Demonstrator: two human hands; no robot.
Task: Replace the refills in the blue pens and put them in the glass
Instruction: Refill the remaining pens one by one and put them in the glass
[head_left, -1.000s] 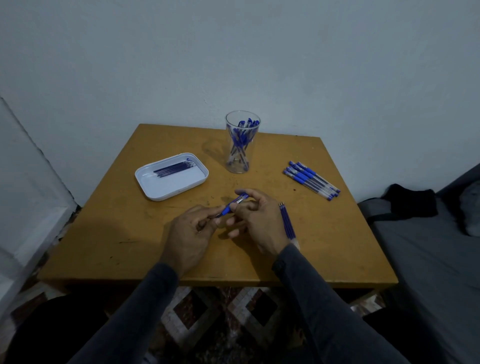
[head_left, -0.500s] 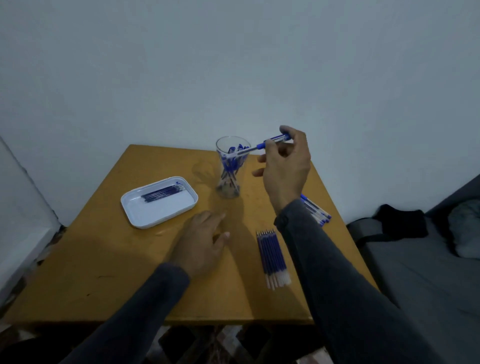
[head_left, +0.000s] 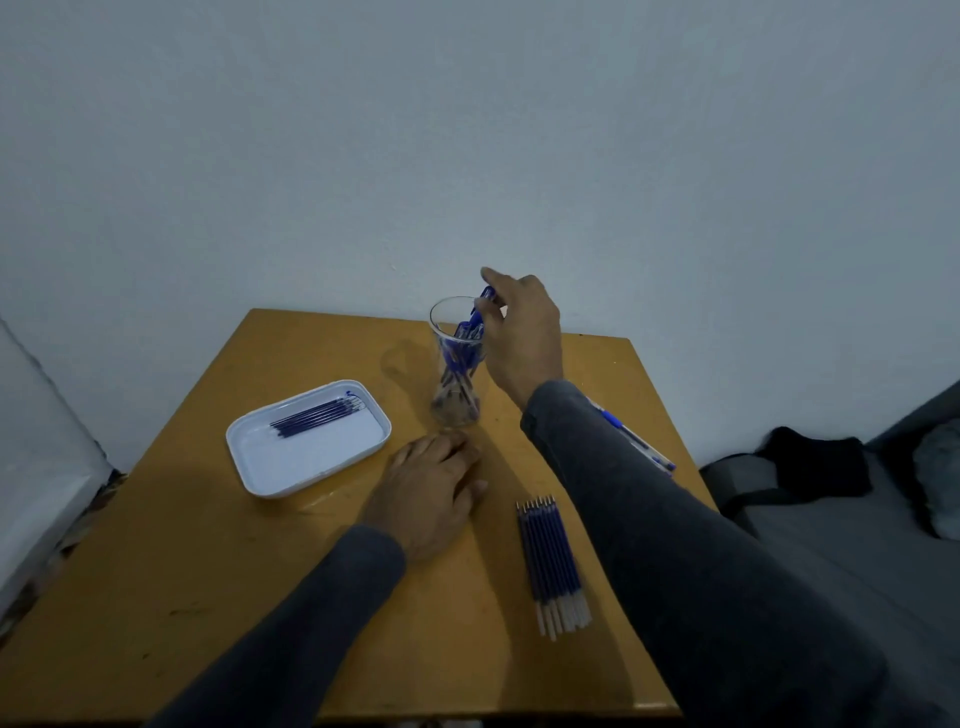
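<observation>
A clear glass (head_left: 451, 358) holding several blue pens stands at the back of the wooden table (head_left: 208, 545). My right hand (head_left: 519, 338) is at the glass's rim and pinches a blue pen (head_left: 482, 304) whose lower end is inside the glass. My left hand (head_left: 426, 488) rests flat on the table in front of the glass. A bundle of blue refills (head_left: 553, 561) lies to the right of my left hand. More blue pens (head_left: 636, 441) lie at the right edge, partly hidden by my right sleeve.
A white tray (head_left: 260, 467) with several dark refills (head_left: 317, 415) sits on the table's left side. A grey wall is directly behind the table. A grey bed with a black cloth (head_left: 815, 462) is to the right.
My right hand carried the pen from the table's middle up to the glass and lowered its tip into it. My left hand let go and settled flat on the table.
</observation>
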